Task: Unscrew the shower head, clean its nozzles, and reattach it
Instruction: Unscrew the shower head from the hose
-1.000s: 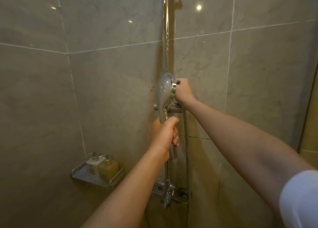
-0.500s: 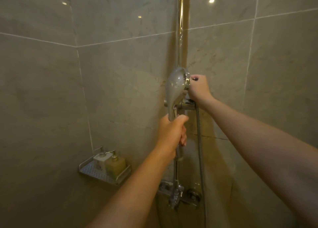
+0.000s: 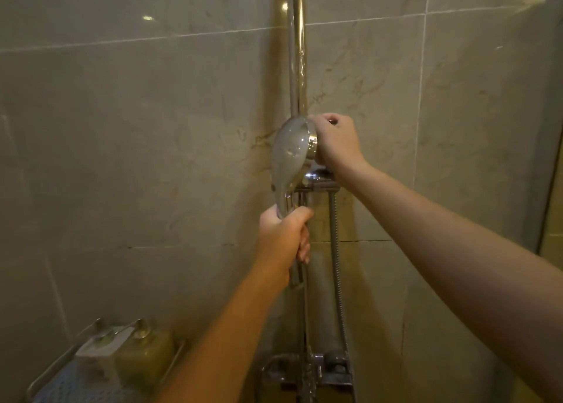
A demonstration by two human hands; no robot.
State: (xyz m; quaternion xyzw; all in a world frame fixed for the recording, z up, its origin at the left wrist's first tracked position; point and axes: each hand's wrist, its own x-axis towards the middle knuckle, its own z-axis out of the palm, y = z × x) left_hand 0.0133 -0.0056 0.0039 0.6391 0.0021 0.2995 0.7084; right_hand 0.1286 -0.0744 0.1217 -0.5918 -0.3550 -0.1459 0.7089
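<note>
A chrome hand-held shower head (image 3: pixel 289 156) sits in its holder on the vertical rail (image 3: pixel 297 52), its back turned to me and its nozzle face pointing right. My left hand (image 3: pixel 285 238) grips the handle just below the head. My right hand (image 3: pixel 335 142) curls round the rim of the nozzle face, so the nozzles are hidden. The ribbed metal hose (image 3: pixel 336 265) hangs down the wall to the right of the rail.
The holder bracket (image 3: pixel 316 183) clamps onto the rail under my right hand. A chrome mixer tap (image 3: pixel 307 372) is at the bottom. A wire corner shelf (image 3: pixel 61 381) at lower left holds a white dispenser (image 3: pixel 93 354) and a yellow soap bottle (image 3: pixel 144 357). Tiled walls surround everything.
The view has moved closer and shifted, so the shower head looks larger and nearer centre. Both hands keep their holds on the handle and the head's rim.
</note>
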